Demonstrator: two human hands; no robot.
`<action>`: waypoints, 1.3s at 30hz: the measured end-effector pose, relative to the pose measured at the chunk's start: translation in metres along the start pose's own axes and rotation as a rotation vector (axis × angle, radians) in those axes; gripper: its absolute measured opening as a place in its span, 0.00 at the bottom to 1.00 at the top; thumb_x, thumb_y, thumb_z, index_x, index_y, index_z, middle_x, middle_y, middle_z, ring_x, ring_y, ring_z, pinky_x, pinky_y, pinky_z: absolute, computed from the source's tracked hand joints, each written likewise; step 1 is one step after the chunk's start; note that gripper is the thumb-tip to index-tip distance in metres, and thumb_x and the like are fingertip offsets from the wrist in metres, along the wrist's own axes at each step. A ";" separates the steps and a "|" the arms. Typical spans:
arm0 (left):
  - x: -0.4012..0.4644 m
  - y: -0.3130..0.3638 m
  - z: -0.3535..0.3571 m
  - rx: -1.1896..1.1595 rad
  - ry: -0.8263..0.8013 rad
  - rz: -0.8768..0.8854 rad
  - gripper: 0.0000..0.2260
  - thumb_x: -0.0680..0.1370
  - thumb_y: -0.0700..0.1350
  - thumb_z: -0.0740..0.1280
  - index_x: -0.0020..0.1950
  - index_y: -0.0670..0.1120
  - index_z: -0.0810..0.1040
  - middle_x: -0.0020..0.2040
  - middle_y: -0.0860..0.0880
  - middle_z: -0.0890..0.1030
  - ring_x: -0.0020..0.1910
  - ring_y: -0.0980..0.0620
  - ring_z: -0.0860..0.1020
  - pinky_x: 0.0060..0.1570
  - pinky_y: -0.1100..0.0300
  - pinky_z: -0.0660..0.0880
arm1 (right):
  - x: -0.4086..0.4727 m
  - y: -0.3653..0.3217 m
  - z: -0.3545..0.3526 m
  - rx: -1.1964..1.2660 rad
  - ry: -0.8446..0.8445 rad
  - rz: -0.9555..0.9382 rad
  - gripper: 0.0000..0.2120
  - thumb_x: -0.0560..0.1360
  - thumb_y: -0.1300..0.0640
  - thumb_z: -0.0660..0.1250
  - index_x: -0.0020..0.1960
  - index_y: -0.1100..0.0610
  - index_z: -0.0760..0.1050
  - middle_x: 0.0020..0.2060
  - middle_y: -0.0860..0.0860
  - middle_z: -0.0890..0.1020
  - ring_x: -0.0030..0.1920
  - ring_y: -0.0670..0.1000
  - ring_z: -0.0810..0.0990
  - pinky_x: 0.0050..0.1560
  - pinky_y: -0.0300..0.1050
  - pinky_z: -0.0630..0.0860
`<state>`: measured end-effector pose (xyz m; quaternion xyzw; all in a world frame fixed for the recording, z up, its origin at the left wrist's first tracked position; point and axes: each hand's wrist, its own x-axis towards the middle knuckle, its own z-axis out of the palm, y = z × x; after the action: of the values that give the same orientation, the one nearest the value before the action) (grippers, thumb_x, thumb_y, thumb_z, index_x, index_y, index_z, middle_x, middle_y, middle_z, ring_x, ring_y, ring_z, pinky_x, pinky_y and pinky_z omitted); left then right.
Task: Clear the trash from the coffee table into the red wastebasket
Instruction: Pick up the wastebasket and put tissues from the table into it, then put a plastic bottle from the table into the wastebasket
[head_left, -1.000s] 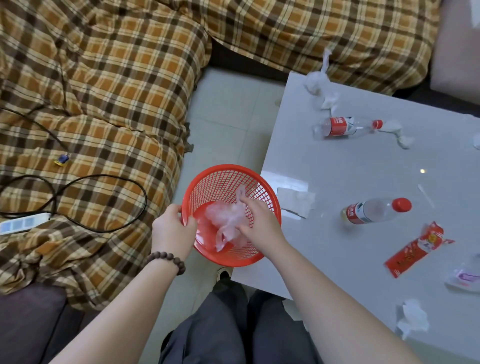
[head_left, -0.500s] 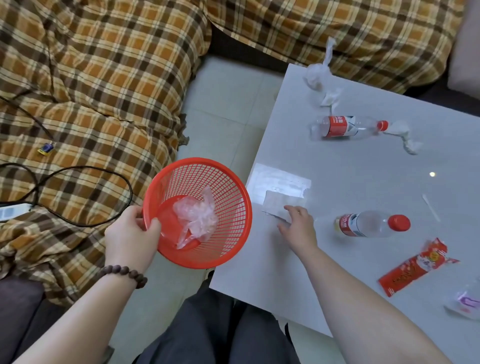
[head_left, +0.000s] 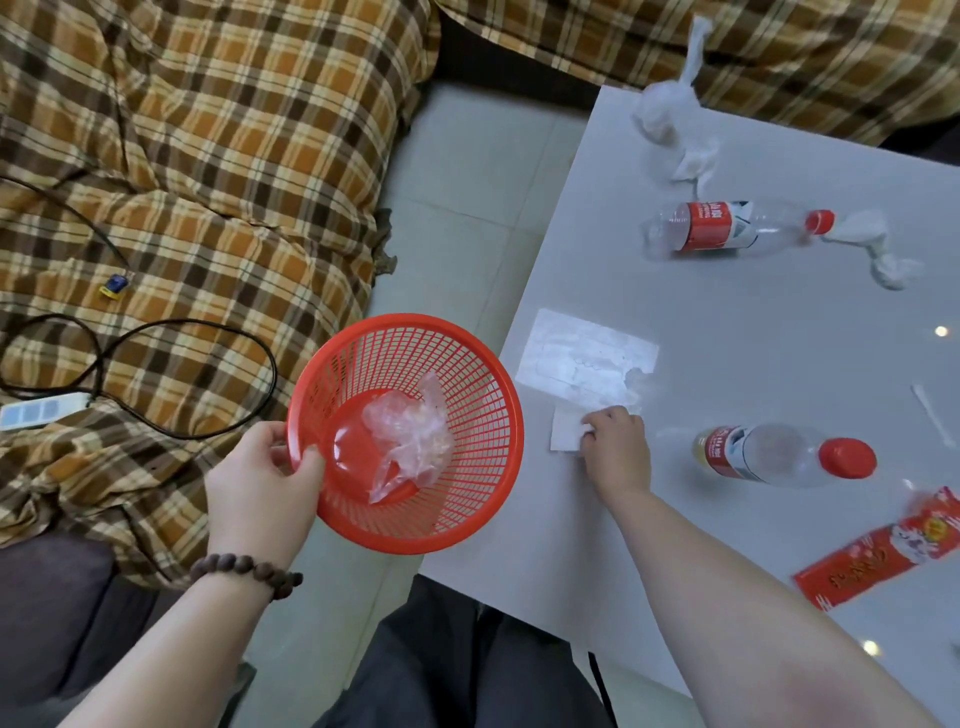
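Observation:
My left hand (head_left: 262, 486) grips the rim of the red mesh wastebasket (head_left: 470, 509), held tilted beside the grey coffee table (head_left: 753, 332). A crumpled clear plastic bag (head_left: 410, 436) lies inside it. My right hand (head_left: 618, 449) is on the table near its left edge, fingers curled onto a small white paper (head_left: 566, 434). A larger clear wrapper (head_left: 582, 361) lies just beyond that paper. Two plastic bottles with red caps lie on their sides: one (head_left: 779, 454) right of my hand, one (head_left: 727, 228) farther back.
A red snack wrapper (head_left: 883, 551) lies at the right. White tissues (head_left: 878, 249) and a knotted clear bag (head_left: 667, 111) sit toward the far end. A plaid-covered sofa (head_left: 208, 156) with a black cable and power strip (head_left: 41, 413) is at the left.
My right hand left the basket, reached onto the table and closed its fingers on the small white paper. The basket moved left, away from the table edge, with the plastic bag left inside.

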<state>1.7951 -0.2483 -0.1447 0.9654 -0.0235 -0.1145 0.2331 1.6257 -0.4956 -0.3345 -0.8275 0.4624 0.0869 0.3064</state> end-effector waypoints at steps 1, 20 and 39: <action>-0.002 0.002 -0.001 0.001 0.000 0.006 0.04 0.73 0.44 0.69 0.41 0.52 0.75 0.33 0.59 0.75 0.31 0.61 0.73 0.28 0.69 0.63 | -0.003 -0.003 -0.008 0.081 0.011 0.037 0.15 0.73 0.65 0.59 0.56 0.59 0.78 0.57 0.56 0.77 0.59 0.58 0.70 0.46 0.46 0.69; -0.021 0.022 -0.032 -0.182 -0.229 0.225 0.04 0.73 0.45 0.66 0.46 0.53 0.75 0.36 0.58 0.78 0.34 0.59 0.77 0.29 0.64 0.70 | -0.136 -0.171 -0.070 0.285 -0.092 -0.241 0.21 0.73 0.56 0.69 0.66 0.53 0.72 0.70 0.53 0.66 0.70 0.55 0.64 0.70 0.51 0.64; -0.027 0.060 -0.020 -0.121 -0.287 0.294 0.03 0.72 0.45 0.67 0.44 0.50 0.74 0.33 0.56 0.77 0.31 0.58 0.76 0.25 0.66 0.66 | -0.129 0.003 -0.198 0.016 0.341 0.215 0.31 0.74 0.58 0.65 0.74 0.49 0.57 0.77 0.54 0.50 0.75 0.58 0.49 0.72 0.55 0.60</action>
<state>1.7737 -0.2900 -0.0939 0.9096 -0.1902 -0.2169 0.2990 1.5234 -0.5216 -0.1229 -0.7735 0.5941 -0.0259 0.2193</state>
